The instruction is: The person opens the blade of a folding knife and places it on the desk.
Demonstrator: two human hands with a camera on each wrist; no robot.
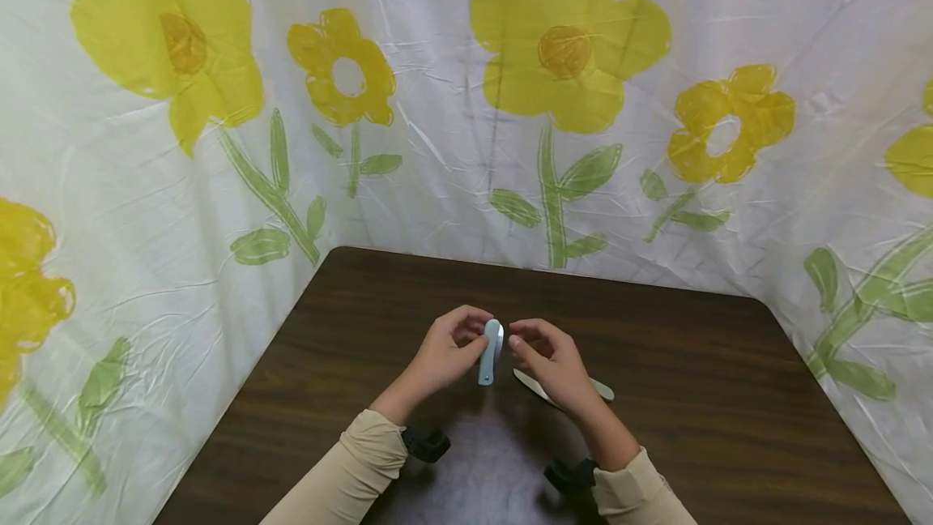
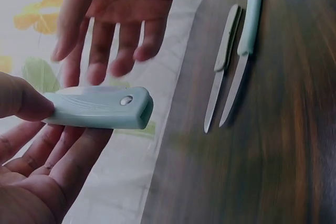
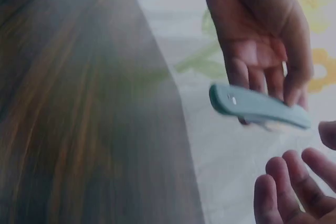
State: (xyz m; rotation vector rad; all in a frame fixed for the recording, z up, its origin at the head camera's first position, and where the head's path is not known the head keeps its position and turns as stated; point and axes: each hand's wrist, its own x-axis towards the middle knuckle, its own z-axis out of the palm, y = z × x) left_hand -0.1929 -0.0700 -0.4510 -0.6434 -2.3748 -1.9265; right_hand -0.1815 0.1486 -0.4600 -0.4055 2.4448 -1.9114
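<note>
My left hand (image 1: 450, 349) pinches a light blue-green folding knife (image 1: 486, 361) between thumb and fingers, held upright above the table in the head view. A whitish blade edge shows along one side, mostly folded into the handle (image 2: 86, 113). A round rivet (image 2: 126, 100) marks one end. Close on its right is my right hand (image 1: 555, 359), fingers loosely bent and apart from the knife, with nothing in them. In the right wrist view the folding knife (image 3: 257, 104) lies across the left hand's fingers, just above my right fingertips.
On the dark wooden table (image 1: 350, 298) lie two knives side by side: one with a pale slotted handle (image 2: 226, 43), one with a mint handle (image 2: 253, 22). My right hand partly covers them in the head view. A flowered white curtain (image 1: 437, 144) surrounds the table.
</note>
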